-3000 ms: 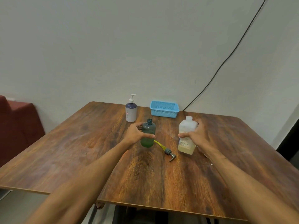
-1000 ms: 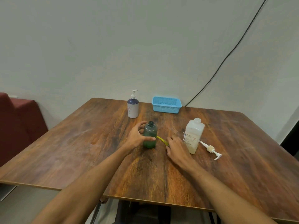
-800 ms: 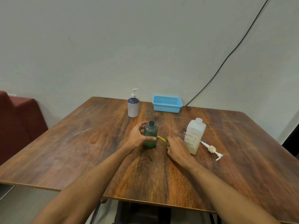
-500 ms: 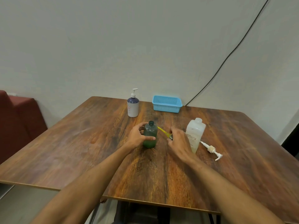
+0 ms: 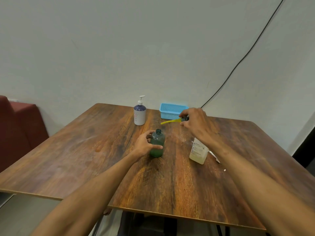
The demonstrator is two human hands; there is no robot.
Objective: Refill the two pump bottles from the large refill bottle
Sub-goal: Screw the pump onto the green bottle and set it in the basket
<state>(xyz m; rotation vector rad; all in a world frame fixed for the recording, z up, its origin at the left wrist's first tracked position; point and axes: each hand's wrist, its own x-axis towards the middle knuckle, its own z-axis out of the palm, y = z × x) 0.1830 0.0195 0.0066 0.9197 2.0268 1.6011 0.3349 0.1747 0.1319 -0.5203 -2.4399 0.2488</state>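
Wooden table [image 5: 85,159], plain wall behind. Left hand [image 5: 144,145] wrapped round open green bottle [image 5: 157,143], upright. Right hand [image 5: 194,123] up and beyond it, pinching pump head [image 5: 185,119], yellow tube [image 5: 170,121] pointing left. Refill bottle [image 5: 198,151] under right forearm: likely knocked over on lowering. Tube may miss narrow neck, drip. Second pump bottle [image 5: 139,113], blue basket [image 5: 172,110] farther back, clear of path.

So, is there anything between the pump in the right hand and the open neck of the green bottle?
Nothing visible. The right hand holds the pump above the bare table; the green bottle stands open.
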